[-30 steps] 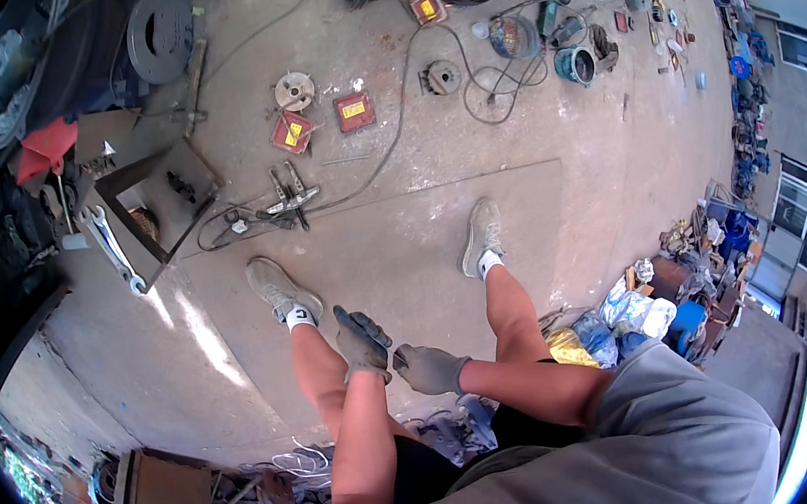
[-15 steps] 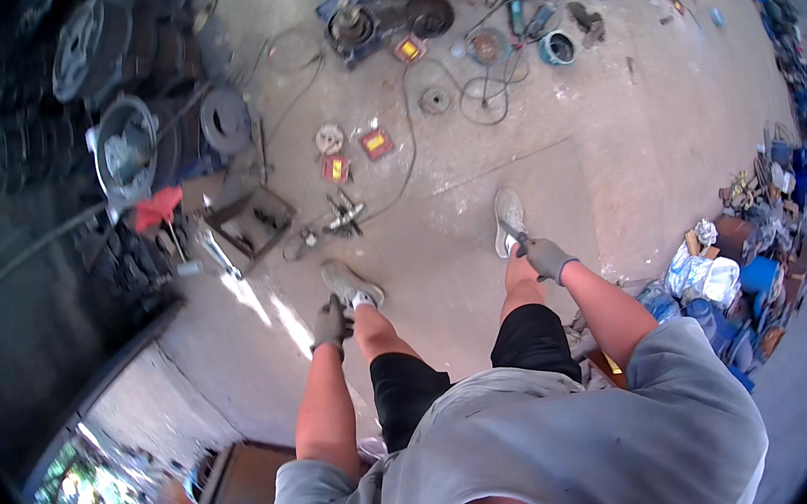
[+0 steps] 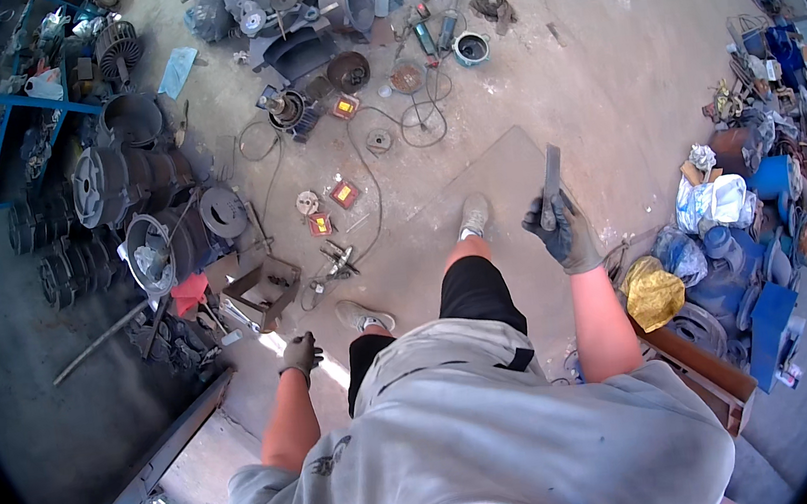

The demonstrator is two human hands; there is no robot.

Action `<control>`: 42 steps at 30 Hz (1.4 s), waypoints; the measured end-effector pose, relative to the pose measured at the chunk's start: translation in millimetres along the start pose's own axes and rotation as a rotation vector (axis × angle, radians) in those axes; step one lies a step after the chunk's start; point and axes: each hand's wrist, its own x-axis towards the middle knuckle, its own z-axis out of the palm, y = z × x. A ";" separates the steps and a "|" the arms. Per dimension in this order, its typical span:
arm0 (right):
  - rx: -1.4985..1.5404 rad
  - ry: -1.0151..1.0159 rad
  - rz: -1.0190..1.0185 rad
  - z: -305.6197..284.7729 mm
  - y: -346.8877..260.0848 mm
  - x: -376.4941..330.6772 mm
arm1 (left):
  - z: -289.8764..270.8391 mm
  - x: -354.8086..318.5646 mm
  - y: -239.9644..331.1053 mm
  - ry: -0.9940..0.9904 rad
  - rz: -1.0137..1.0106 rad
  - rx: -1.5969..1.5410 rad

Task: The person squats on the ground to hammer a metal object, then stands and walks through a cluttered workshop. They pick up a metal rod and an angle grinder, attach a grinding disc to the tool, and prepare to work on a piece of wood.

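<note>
Right of centre, the right hand is gripping a flat bar, not yet applied; lower left, the left hand's grip I cannot tell.

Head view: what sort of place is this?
Likely a motor or machinery repair workshop: dark grey ribbed cylindrical metal housings at the left, a green elongated power tool on the grey-brown floor, and a flat grey metal bar in the gloved right hand.

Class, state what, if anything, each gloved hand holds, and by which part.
The right hand holds a flat grey bar by its lower end in the picture; whether the left hand holds anything cannot be told.
</note>
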 end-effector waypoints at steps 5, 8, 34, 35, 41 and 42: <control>-0.085 -0.295 0.084 -33.7 -26.2 65.2 | 84.9 -43.3 55.9 -0.015 0.135 0.058; -0.205 -0.393 0.132 -21.7 -65.4 66.7 | 143.6 -85.4 106.7 -0.021 0.296 0.247; -0.980 -0.406 -0.127 -67.3 -176.4 23.7 | 326.7 -264.6 385.2 -0.116 0.744 -0.113; -0.916 -0.325 -0.059 -74.9 -180.8 28.4 | 310.4 -242.4 380.0 0.020 0.781 0.044; -0.934 -0.018 0.144 -157.2 -171.2 59.8 | 245.0 -151.0 303.9 0.379 0.774 0.435; -1.021 -0.026 0.156 -151.7 -178.1 65.1 | 234.2 -128.6 286.0 0.400 0.760 0.462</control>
